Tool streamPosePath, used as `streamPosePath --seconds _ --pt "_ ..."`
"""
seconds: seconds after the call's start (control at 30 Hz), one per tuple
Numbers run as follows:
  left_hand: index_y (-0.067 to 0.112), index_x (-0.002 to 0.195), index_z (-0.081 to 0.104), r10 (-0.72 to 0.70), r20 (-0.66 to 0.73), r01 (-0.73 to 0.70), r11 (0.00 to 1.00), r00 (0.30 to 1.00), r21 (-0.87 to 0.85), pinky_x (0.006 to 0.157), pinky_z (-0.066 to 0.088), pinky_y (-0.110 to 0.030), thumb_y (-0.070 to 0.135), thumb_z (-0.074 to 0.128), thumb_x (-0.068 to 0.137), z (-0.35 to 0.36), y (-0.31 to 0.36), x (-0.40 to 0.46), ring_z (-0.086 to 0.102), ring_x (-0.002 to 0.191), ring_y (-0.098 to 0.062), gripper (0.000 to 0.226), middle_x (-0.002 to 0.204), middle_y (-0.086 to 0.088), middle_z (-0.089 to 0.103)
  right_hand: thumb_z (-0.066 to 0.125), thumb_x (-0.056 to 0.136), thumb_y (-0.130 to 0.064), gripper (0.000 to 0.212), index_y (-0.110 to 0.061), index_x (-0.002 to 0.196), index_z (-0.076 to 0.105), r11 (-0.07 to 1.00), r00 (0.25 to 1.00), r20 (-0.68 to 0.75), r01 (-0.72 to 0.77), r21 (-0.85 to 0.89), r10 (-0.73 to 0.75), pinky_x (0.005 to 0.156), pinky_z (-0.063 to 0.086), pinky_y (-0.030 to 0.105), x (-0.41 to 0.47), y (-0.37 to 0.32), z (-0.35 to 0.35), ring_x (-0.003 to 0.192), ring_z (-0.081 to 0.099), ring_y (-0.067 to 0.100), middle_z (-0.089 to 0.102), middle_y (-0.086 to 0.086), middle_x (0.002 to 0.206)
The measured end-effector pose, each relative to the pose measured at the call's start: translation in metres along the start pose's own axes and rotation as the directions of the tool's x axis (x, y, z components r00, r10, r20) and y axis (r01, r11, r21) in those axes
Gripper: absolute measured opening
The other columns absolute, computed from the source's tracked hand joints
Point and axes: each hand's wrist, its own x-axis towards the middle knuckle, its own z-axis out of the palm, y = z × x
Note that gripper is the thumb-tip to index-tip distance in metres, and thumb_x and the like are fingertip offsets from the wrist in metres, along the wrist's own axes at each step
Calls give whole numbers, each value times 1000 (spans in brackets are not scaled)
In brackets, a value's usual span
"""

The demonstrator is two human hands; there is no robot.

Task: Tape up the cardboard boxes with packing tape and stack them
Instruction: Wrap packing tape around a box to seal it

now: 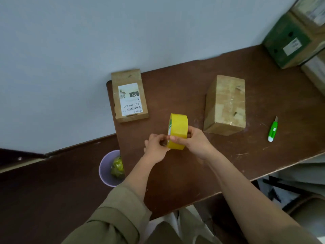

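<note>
The right hand (195, 141) is wrapped around the tape roll (177, 131), thumb across its near face and fingers curled behind, holding it on edge above the table (175, 173). The left hand (155, 147) pinches at the roll's left rim, apparently picking for the loose end. No strip is pulled out yet, so taping looks barely begun.

From the roll, the plain box (226, 104) stands at about 2 o'clock, nearer the right hand, its long side running from 12 to 6. The labelled box (130, 95) lies flat at about 11 o'clock, nearer the left hand, its long axis running the same way. The two are well apart. A green cutter (272, 130) lies at 3 o'clock, beyond the plain box.
</note>
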Motion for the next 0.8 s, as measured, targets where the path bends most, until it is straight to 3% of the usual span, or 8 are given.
streamPosePath --seconds 0.07,0.17,0.27,0.4,0.47,0.57,0.7,0.8 --pt "20 116 67 33 30 -32 999 999 -27 103 38 -42 32 70 88 -4 4 -3 44 116 -28 31 124 -5 50 86 70 -17 45 -4 109 68 1000 1000 9 14 17 -14 85 58 35 -6 -9 1 92 71 21 76 14 103" --pt "7 102 65 95 37 -77 938 995 -337 88 52 -47 20 67 87 -16 16 -7 64 87 -22 21 96 -13 68 82 65 -23 48 -1 105 68 988 998 21 62 139 -66 81 59 38 -13 -36 3 90 72 24 76 16 101" --pt "3 100 57 172 118 -80 832 978 -550 74 51 -28 2 61 95 -39 43 -18 65 71 -15 7 80 -7 68 75 71 -20 40 0 103 64 938 988 51 124 323 -148 74 61 37 -20 -76 -6 86 73 21 76 12 93" --pt "3 89 56 255 201 -53 732 946 -679 72 50 -29 0 60 94 -70 85 -32 60 63 -17 7 67 -7 62 67 79 -19 50 0 125 56 849 977 69 137 510 -199 72 60 35 -37 -113 -26 86 72 17 74 7 94" --pt "5 95 57 237 203 -34 727 950 -686 71 51 -31 -1 63 91 -81 105 -37 58 57 -15 10 64 -5 62 67 80 -15 50 -4 127 54 810 963 67 179 559 -259 81 60 36 -47 -122 -37 95 71 18 74 5 102" --pt "5 108 52 192 206 -4 741 960 -672 62 53 -28 1 70 87 -91 133 -44 64 55 -13 28 71 -9 65 64 80 -6 36 -18 113 58 839 943 26 283 464 -333 89 56 33 -64 -132 -46 105 67 21 72 5 114" --pt "6 82 57 185 244 19 759 952 -651 60 52 -25 1 74 83 -94 164 -50 67 60 -13 18 64 -6 67 67 82 2 33 -20 104 56 871 918 -114 397 289 -380 90 53 30 -83 -138 -55 104 66 20 71 9 115" --pt "7 77 56 191 246 23 746 950 -665 55 51 -23 -4 72 83 -85 187 -55 68 59 -12 20 64 -5 70 74 80 -1 43 -27 109 56 861 881 -275 450 236 -385 90 54 32 -95 -137 -66 103 68 18 73 7 112"
